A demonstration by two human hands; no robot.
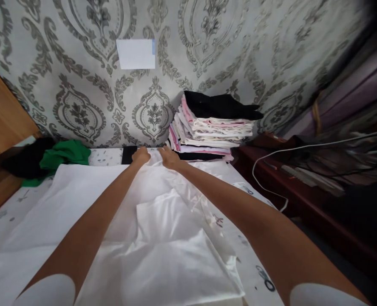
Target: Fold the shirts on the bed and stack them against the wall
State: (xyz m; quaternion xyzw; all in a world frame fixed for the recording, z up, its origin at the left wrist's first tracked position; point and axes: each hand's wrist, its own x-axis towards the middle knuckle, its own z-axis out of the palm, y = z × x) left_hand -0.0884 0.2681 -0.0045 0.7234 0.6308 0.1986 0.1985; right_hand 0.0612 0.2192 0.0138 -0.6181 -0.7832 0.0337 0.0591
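Observation:
A white garment (162,221) lies spread and partly wrinkled over the patterned sheet in front of me. Both my arms reach out to its far end. My left hand (141,156) is closed on the far edge of the fabric. A short gap away, my right hand (169,158) grips the same edge with bent fingers; the fingertips are partly hidden. Just right of that hand rises a stack of folded clothes (214,127), with a black piece on top and white and pink ones below. A black flat item (128,154) shows behind my left hand.
Green cloth (65,154) and black cloth (29,159) lie crumpled at the far left by a wooden panel (3,110). A dark red table (271,165) with a white cable (303,148) stands on the right. Patterned wallpaper bearing a white sheet of paper (137,54) closes off the back.

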